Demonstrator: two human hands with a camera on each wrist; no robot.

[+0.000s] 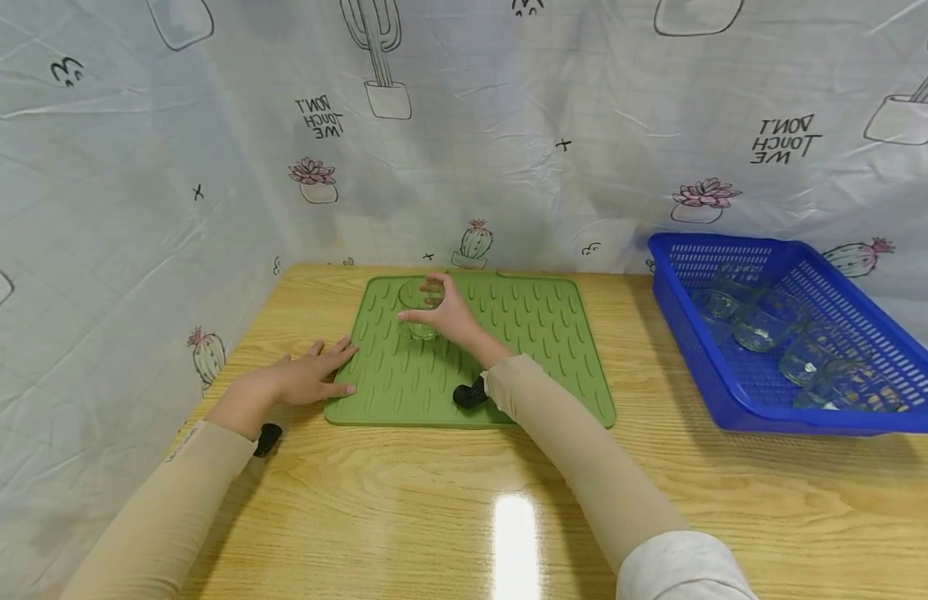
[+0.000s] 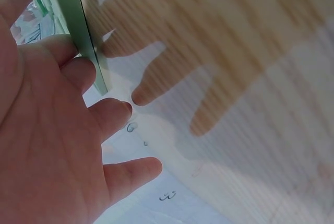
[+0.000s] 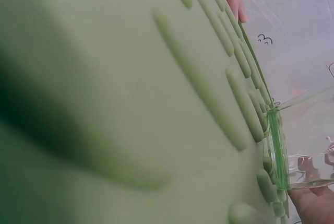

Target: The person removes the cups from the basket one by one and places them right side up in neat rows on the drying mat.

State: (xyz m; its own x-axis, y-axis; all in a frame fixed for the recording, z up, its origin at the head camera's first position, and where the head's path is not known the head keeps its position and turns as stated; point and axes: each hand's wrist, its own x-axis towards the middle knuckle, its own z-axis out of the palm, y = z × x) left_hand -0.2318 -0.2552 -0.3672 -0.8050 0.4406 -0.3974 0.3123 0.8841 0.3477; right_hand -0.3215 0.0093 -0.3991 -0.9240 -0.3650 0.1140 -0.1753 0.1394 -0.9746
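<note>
On the green ridged drying mat (image 1: 539, 350) stands a clear glass (image 1: 422, 332), base down near the mat's far left part. My right hand (image 1: 451, 315) grips this glass from the right side, thumb in front and fingers curled behind its wall. The right wrist view catches the glass (image 3: 308, 135) with its thick base against the mat's ridges. At the mat's left edge lies my left hand (image 1: 308, 377), fingers spread and fairly straight, with fingertips right at the mat's border. The left wrist view shows the palm beside the mat's edge (image 2: 78, 20).
A blue plastic basket (image 1: 722, 385) at the right holds several clear glasses (image 1: 767, 321) lying or leaning inside. The wooden table (image 1: 359, 500) runs in front of the mat. Behind and on the left hangs a white curtain (image 1: 509, 183) printed with cacti.
</note>
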